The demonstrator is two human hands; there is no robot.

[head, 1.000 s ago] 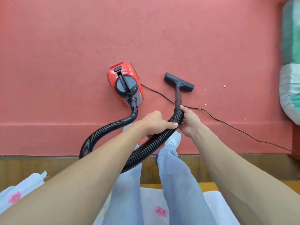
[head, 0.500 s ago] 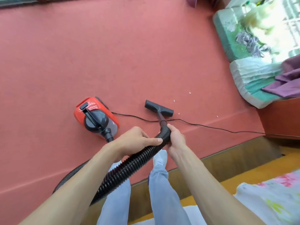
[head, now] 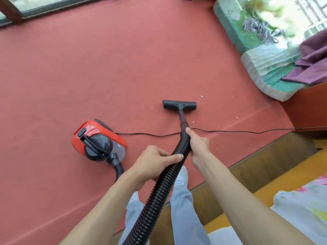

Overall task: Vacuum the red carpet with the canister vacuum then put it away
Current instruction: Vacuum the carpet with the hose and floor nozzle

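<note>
The vacuum is stood on the red carpet, left of the grip. Its hose is held with both hands closed round it, the right hand nearer the brush head, the left hand behind. The cord is laid across just ahead of the right grip; it could be snagged if the head is drawn back over it.

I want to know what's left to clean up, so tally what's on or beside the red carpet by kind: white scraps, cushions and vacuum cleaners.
White scraps: 4
Cushions: 2
Canister vacuum with its hose: 1
Total: 7
</note>
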